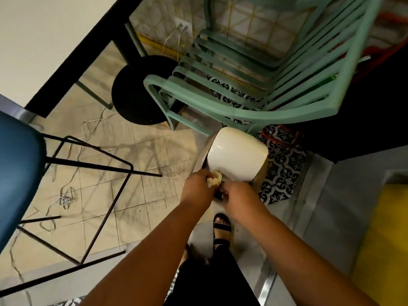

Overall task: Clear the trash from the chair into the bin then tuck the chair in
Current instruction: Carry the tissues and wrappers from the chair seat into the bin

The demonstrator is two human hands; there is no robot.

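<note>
Blue chair [17,173] at left beside the table [44,40], stacked green chairs [254,85] behind the white bin [236,155] with its lid raised, left hand [197,186] gripping crumpled paper trash [214,180] at the bin mouth, right hand [237,193] fingers curled there, grasp indeterminable.

No readable text, labels, brands or numbers anywhere in my view; the patterned floor tiles [280,164] carry ornament only, no letters.
</note>
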